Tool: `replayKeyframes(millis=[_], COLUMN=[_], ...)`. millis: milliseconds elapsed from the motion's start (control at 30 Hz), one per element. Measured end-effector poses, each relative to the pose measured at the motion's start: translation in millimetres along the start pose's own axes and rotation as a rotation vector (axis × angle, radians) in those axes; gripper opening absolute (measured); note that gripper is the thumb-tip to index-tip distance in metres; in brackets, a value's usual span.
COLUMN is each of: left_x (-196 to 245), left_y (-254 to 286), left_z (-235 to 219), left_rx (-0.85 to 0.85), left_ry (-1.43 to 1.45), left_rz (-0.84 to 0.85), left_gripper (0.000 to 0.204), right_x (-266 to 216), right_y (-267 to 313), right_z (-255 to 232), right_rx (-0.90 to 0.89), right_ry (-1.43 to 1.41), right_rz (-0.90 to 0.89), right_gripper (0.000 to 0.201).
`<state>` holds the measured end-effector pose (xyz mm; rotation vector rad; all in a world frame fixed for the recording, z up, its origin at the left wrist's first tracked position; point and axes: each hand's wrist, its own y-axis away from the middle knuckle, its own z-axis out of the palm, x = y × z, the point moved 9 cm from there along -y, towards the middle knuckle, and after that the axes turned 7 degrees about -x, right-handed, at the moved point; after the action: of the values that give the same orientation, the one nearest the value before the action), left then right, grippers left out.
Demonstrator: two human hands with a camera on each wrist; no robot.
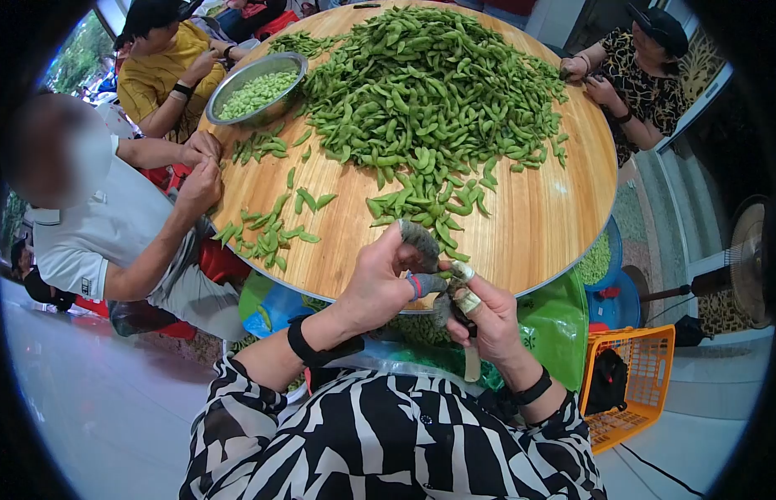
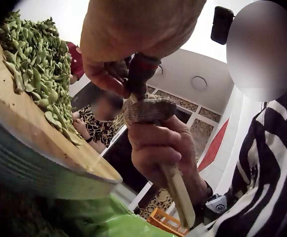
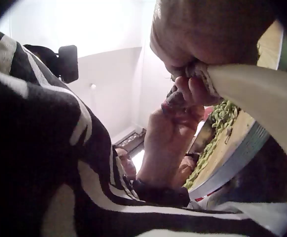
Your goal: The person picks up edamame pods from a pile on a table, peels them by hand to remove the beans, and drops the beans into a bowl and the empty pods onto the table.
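Note:
My left hand (image 1: 373, 279) and right hand (image 1: 495, 321) meet in front of my chest, over the near table edge. Grey cloth covers (image 1: 420, 242) wrap fingers of the left hand, and worn pale wrapping (image 1: 465, 298) covers right-hand fingertips. Between the fingertips a bit of green bean pod (image 1: 444, 273) shows, mostly hidden by the fingers; the left fingers pinch at it. Curled right-hand fingers grip a pale, smooth, handle-like strip (image 2: 180, 195), whose end sticks out below the fist. Close in the right wrist view, this strip curves out from the right hand.
A big heap of green bean pods (image 1: 421, 92) covers the round wooden table (image 1: 330, 196), with small piles (image 1: 267, 233) at the left. Shelled beans fill a metal bowl (image 1: 280, 102). Other people sit around. An orange crate (image 1: 659, 379) and a fan (image 1: 748, 262) stand at right.

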<state>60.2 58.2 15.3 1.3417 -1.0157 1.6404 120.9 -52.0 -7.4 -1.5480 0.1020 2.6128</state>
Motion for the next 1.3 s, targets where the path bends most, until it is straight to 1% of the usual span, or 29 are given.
replayKeyframes(millis=[67, 200, 267, 300, 367, 400, 467, 500, 533, 567, 600, 633, 700, 733, 800, 833, 900, 933, 967, 1000, 1100, 1133, 1167, 1200, 1233, 1267, 1300], left_x=[1, 3, -3, -3, -16, -15, -9, -7, 18, 39, 48, 46, 51, 51, 44, 44, 32, 34, 22, 8, 6, 5, -11, -25, -24, -27, -31], left_y=[0, -4, -5, -6, -4, -4, -4, -2, -1, 4, 9, 9, 15, 16, 10, 10, 5, 6, 2, 1, 1, 0, 0, 3, 3, 5, 8], left_z=[0, 1, 4, 3, 10, 13, 8, 8, 7, 18, 26, 26, 31, 30, 22, 22, 13, 12, 8, 6, 8, 7, 7, 11, 12, 14, 16], left_rx=[-0.007, -0.046, -0.077, -0.076, -0.132, -0.132, -0.033, -0.031, -0.055, -0.080, -0.071, -0.074, -0.058, -0.057, -0.076, -0.075, -0.049, -0.050, -0.064, -0.078, -0.071, -0.067, -0.107, -0.149, -0.150, -0.147, -0.143], left_ry=[-0.025, 0.055, 0.199, 0.200, 0.465, 0.465, 0.243, 0.244, -0.225, -0.695, -0.813, -0.814, -0.954, -0.955, -0.766, -0.767, -0.490, -0.491, -0.350, -0.208, -0.225, -0.223, -0.052, 0.120, 0.119, 0.182, 0.246], left_rz=[0.014, 0.024, -0.047, -0.047, -0.203, -0.203, -0.174, -0.174, 0.034, 0.247, 0.446, 0.446, 0.559, 0.556, 0.416, 0.415, 0.283, 0.281, 0.110, -0.059, -0.016, -0.015, -0.174, -0.331, -0.331, -0.394, -0.458], left_gripper=[0.033, 0.033, 0.033, 0.033, 0.039, 0.039, 0.030, 0.030, 0.028, 0.026, 0.027, 0.027, 0.030, 0.030, 0.024, 0.024, 0.018, 0.018, 0.016, 0.016, 0.015, 0.015, 0.014, 0.012, 0.012, 0.011, 0.010], right_x=[-3, -5, -1, -2, 1, 2, 4, 3, 6, 8, 9, 13, 19, 20, 21, 18, 15, 13, 10, 10, 8, 1, -6, -7, -14, -21, -19], right_y=[0, 1, 3, 4, 6, 6, 6, 5, 5, 5, 5, 5, 5, 5, 5, 5, 4, 4, 4, 4, 8, 9, 10, 10, 12, 13, 11], right_z=[-4, -6, -4, -4, -3, -4, -6, -5, -6, -9, -10, -9, -9, -9, -8, -8, -6, -8, -11, -11, -14, -16, -18, -20, -26, -29, -31], right_rx=[0.050, 0.040, 0.013, 0.013, -0.007, -0.007, -0.008, -0.009, 0.038, 0.085, 0.086, 0.065, 0.042, 0.036, 0.027, 0.032, 0.037, 0.078, 0.118, 0.116, 0.147, 0.176, 0.204, 0.203, 0.224, 0.248, 0.252], right_ry=[0.140, 0.129, -0.015, -0.014, -0.121, -0.121, -0.205, -0.205, -0.257, -0.309, -0.310, -0.354, -0.400, -0.407, -0.412, -0.391, -0.373, -0.318, -0.262, -0.263, -0.192, -0.043, 0.104, 0.103, 0.196, 0.288, 0.286], right_rz=[-0.008, -0.014, 0.045, 0.045, 0.074, 0.075, 0.068, 0.070, 0.086, 0.098, 0.095, 0.103, 0.112, 0.116, 0.120, 0.108, 0.096, 0.081, 0.065, 0.064, 0.058, 0.033, 0.006, 0.006, -0.034, -0.075, -0.075], right_gripper=[0.040, 0.038, 0.037, 0.037, 0.038, 0.038, 0.042, 0.042, 0.043, 0.045, 0.045, 0.045, 0.046, 0.045, 0.045, 0.043, 0.042, 0.039, 0.037, 0.037, 0.032, 0.031, 0.029, 0.029, 0.029, 0.029, 0.029])
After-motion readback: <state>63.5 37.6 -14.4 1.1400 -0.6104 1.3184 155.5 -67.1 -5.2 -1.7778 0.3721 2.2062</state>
